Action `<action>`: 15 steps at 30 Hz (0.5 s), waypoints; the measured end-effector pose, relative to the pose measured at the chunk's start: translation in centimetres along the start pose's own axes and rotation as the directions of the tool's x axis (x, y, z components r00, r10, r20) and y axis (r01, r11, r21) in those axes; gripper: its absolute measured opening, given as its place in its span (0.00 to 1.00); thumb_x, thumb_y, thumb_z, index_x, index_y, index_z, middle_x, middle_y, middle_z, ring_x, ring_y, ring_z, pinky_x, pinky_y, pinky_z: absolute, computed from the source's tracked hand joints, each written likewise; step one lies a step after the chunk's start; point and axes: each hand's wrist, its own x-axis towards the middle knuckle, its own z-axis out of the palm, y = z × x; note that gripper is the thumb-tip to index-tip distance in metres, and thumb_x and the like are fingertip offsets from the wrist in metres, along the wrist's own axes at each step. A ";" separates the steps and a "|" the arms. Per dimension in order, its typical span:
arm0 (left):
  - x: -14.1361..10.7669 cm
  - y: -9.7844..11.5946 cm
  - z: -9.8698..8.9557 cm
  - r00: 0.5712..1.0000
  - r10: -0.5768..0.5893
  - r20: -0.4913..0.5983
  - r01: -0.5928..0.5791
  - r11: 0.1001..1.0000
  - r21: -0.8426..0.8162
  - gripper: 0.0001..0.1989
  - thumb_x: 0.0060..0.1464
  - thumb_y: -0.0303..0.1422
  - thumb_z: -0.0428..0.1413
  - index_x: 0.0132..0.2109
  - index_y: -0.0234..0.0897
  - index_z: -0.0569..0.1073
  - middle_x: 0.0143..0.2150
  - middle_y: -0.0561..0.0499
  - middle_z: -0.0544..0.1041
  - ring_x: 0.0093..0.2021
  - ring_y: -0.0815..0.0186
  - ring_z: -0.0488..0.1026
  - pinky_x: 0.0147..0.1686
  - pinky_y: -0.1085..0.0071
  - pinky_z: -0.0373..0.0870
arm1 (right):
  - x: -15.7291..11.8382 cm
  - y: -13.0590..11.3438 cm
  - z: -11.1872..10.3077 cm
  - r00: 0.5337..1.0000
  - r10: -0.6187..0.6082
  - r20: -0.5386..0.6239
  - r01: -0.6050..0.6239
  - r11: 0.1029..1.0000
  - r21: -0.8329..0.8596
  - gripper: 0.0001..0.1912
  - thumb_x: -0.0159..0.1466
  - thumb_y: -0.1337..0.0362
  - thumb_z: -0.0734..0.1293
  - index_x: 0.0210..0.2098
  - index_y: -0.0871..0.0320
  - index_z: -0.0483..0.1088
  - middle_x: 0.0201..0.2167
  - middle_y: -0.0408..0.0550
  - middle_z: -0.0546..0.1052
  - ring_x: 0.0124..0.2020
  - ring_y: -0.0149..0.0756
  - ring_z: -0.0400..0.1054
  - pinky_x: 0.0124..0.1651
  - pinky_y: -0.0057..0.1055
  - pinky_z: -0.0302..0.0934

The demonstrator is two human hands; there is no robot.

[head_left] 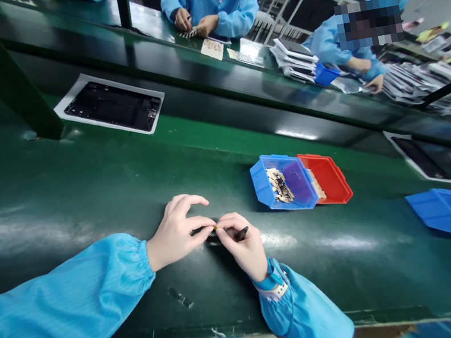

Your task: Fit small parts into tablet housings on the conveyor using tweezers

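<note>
Farthest left, a framed dark panel (113, 104) lies flat on the green bench (60, 191), well away from your work. Your left hand (175, 232) pinches a tiny orange-tipped part (215, 228) between thumb and forefinger, the other fingers curled loosely above it. Your right hand (245, 246) meets it fingertip to fingertip, gripping a slim black tool (241, 234) whose end pokes out to the right (what the part is exactly, you cannot tell at this size). Keep both wrists resting low on the bench so the pinch stays steady, and keep the part between the fingertips, just above the dark piece (209, 238) lying under your hands. Further right sit a blue bin (283, 182) with small flex pieces and a red bin (328, 177) touching it.
</note>
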 end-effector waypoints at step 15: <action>2.8 -1.4 0.4 0.939 -0.342 -0.049 0.343 0.939 0.010 0.04 0.51 0.28 0.54 0.30 0.37 0.72 0.52 0.47 0.65 0.54 0.56 0.60 0.55 0.51 0.57 | -0.1 1.5 -8.2 0.766 -0.147 0.625 -0.173 0.890 0.422 0.29 0.47 0.42 0.71 0.36 0.59 0.67 0.27 0.43 0.73 0.17 0.21 0.43 0.19 0.23 0.37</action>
